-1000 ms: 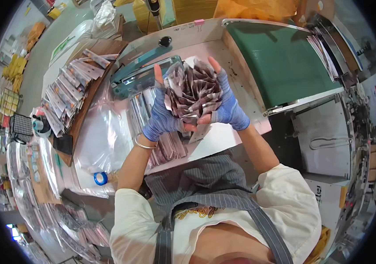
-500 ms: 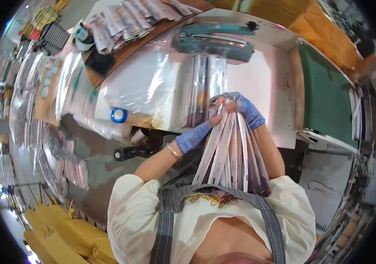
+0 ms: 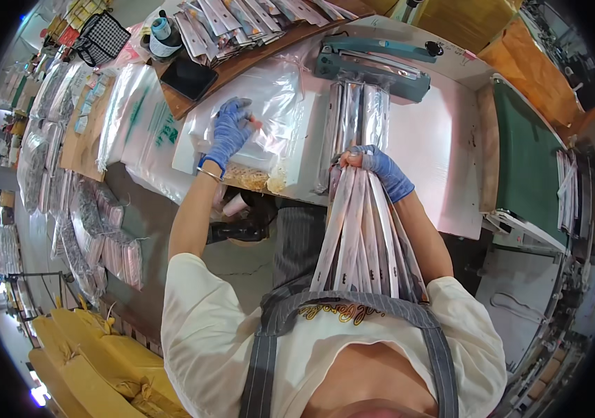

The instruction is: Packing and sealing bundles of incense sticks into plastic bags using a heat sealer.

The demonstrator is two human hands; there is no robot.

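Note:
My right hand (image 3: 379, 170), in a blue glove with bare fingertips, is closed on the gathered top ends of a fan of long flat printed packets (image 3: 361, 240). Their lower ends spread out against my apron. My left hand (image 3: 232, 131), gloved the same way, is over a pile of clear plastic bags (image 3: 274, 104), its fingers bent but apart. Whether its fingertips touch the top bag, I cannot tell. Just beyond my right hand lie long packets in shiny clear wrapping (image 3: 358, 118), reaching up to a teal bag sealer (image 3: 374, 66).
At the back left, a brown board (image 3: 241, 59) bears many loose packets, a black phone (image 3: 188, 76) and a dark bottle (image 3: 164, 40). A green panel (image 3: 527, 157) stands at the right. More bagged packets (image 3: 113, 254) are at the left, above yellow sacks (image 3: 102, 355).
My left hand has let go of the packets' top ends and moved left and away, over the plastic bags. My right hand keeps its hold. The whole view has shifted slightly.

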